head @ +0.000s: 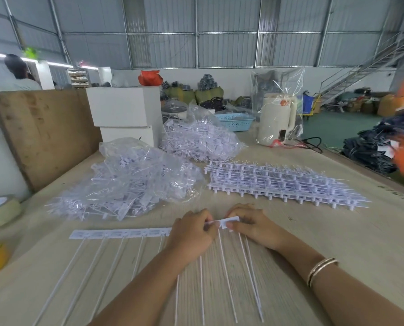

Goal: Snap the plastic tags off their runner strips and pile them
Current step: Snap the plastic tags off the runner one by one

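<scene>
Both hands pinch the runner strip, left hand beside right hand; its thin, light tags look brittle at the joints.

Corrugated metal walls, green floor, steel staircase.

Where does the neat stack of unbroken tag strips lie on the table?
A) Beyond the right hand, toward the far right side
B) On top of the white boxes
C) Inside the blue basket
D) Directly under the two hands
A: the stack of strips lies flat on the table beyond the right hand, right of the bagged loose tags.
</scene>
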